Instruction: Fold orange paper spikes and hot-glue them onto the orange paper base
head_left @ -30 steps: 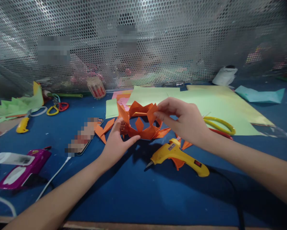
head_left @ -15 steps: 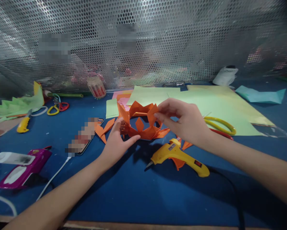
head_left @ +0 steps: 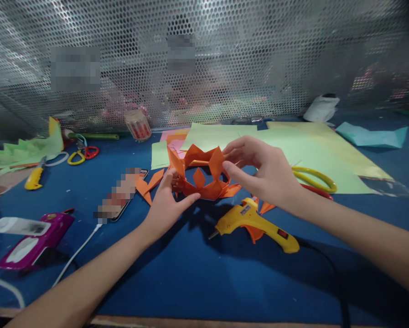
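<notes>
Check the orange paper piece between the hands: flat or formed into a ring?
Formed into a ring. The orange paper piece curves around an opening where the blue tabletop shows through, pointed petals standing up.

Dim light; glare on the upper mesh wall (head_left: 136, 50); tabletop (head_left: 190, 282) softly shadowed.

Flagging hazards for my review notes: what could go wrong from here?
The yellow glue gun lies near the right grip; if hot, its exposed nozzle might burn on contact.
The left grip, around one side of the orange paper ring, could crumple it if squeezed.
The gun's cord runs near the right forearm, which might snag it.
</notes>
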Motion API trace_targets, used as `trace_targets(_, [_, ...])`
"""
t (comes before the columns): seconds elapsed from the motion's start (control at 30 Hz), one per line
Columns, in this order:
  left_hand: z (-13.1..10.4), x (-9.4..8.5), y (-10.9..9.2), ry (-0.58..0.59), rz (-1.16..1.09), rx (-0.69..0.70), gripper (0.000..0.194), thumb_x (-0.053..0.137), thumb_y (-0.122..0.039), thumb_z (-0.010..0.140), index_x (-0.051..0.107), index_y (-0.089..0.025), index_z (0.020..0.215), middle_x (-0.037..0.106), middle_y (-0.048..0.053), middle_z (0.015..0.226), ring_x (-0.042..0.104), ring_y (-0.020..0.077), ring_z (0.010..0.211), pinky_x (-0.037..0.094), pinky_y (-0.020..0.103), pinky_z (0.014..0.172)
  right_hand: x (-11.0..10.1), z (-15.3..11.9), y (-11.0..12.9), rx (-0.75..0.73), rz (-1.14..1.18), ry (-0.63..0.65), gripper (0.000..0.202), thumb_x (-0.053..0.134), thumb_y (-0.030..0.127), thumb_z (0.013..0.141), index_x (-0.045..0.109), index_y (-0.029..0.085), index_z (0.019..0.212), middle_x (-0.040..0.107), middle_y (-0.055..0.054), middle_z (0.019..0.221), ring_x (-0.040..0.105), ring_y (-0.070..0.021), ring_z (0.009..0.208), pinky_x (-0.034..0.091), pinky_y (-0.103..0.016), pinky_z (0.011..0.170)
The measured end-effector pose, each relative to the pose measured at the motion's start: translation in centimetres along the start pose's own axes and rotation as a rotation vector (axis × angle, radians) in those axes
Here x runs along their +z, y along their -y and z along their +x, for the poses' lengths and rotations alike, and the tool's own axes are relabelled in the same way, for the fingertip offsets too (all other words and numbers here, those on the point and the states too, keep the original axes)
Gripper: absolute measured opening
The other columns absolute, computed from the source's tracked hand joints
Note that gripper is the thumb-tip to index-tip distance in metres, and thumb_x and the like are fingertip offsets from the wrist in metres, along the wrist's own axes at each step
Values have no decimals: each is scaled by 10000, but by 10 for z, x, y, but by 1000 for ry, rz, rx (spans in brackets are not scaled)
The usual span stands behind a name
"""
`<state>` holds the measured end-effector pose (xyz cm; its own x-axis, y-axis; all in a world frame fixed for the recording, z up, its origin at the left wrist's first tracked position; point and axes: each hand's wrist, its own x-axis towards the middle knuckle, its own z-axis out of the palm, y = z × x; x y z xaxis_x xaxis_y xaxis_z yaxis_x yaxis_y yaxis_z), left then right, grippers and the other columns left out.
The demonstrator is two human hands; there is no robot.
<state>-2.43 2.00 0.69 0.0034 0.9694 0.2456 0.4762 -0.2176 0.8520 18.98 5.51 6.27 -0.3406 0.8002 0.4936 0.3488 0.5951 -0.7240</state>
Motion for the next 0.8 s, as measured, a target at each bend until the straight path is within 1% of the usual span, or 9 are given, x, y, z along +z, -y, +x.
trace_targets(0.07, [0,0,1,-1,4,0,510,711,-361,726,443,-177,1119,573,72,1050,587,210,940,492,412,856,-1,1,1,4,-3,-30,232,583,196,765,542,229,991,650,-15,867,637,-163,768,546,-322,686])
trace_targets(0.13, [1,1,0,-7,11,3,506,710,-357,722,445,-179,1114,575,65,1037,589,207,927,493,411,853,-3,2,0,8,-59,-15,328,576,187,742,530,222,1065,639,-28,918,630,-174,786,533,-334,692])
trace_targets(0.27, [2,0,-1,-17,23,15,525,705,-340,724,441,-189,1152,573,60,1056,589,209,953,494,400,860,-6,7,-3,26,-258,155,454,596,256,728,544,187,1174,643,-56,1009,611,-193,843,501,-366,784])
trace_targets(0.37, [1,0,-2,-4,38,18,523,699,-331,736,434,-193,1165,574,57,1066,590,203,965,495,387,866,-4,7,-6,84,-279,287,491,647,334,728,558,192,1189,650,-56,1028,605,-193,867,490,-350,801])
trace_targets(0.47, [1,0,-2,1,40,17,492,697,-312,732,439,-196,1135,573,52,1066,599,195,948,502,377,858,0,6,-9,136,-226,360,455,669,323,731,565,203,1158,670,-33,951,616,-181,851,491,-319,774])
trace_targets(0.53, [0,0,-2,-2,34,23,496,697,-304,731,436,-201,1139,573,50,1067,599,198,954,505,376,852,3,5,-13,142,-188,381,410,654,286,749,565,208,1141,677,-29,959,626,-172,867,488,-308,779])
trace_targets(0.63, [0,0,-1,-10,31,27,497,700,-297,727,436,-204,1138,574,46,1053,594,201,959,506,377,846,6,4,-19,142,-142,388,323,617,264,778,584,208,1094,679,-30,988,632,-166,883,483,-309,792])
trace_targets(0.8, [1,0,-1,-8,5,18,454,705,-312,726,452,-193,1084,573,48,1032,603,185,893,505,375,831,6,4,-22,126,-148,387,178,578,274,791,623,202,947,681,-30,935,620,-168,845,479,-311,761])
